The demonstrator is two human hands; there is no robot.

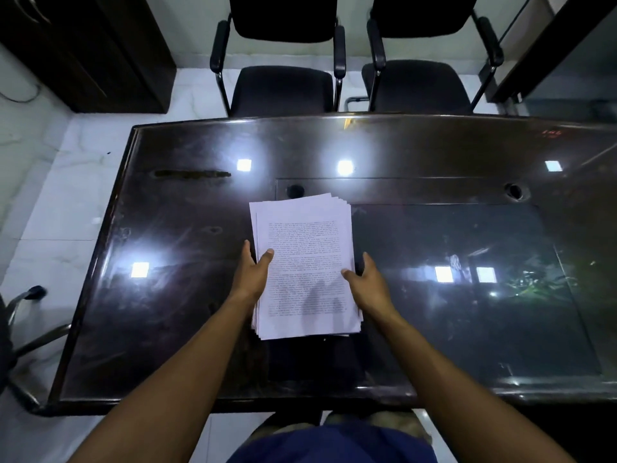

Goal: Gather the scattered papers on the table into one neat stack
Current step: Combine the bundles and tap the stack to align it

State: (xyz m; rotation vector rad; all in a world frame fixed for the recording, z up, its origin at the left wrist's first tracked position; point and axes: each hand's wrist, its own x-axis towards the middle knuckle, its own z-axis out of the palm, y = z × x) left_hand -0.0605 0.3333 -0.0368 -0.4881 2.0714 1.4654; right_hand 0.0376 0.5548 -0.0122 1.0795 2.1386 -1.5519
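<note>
A stack of white printed papers (305, 242) lies in the middle of the dark glossy table (173, 312). Its sheets are slightly fanned at the top right and left edges. My left hand (254, 274) grips the stack's left edge, thumb on top of the top sheet and fingers along the side. My right hand (367, 284) holds the right edge the same way, thumb resting on the page. No loose sheets show elsewhere on the table.
A glass pane (467, 295) covers the table's right part, with two cable holes (514, 191) near its far edge. Two black armchairs (283, 88) stand beyond the far edge. A dark cabinet (86, 51) is at far left, and a swivel chair base (20, 345) at near left.
</note>
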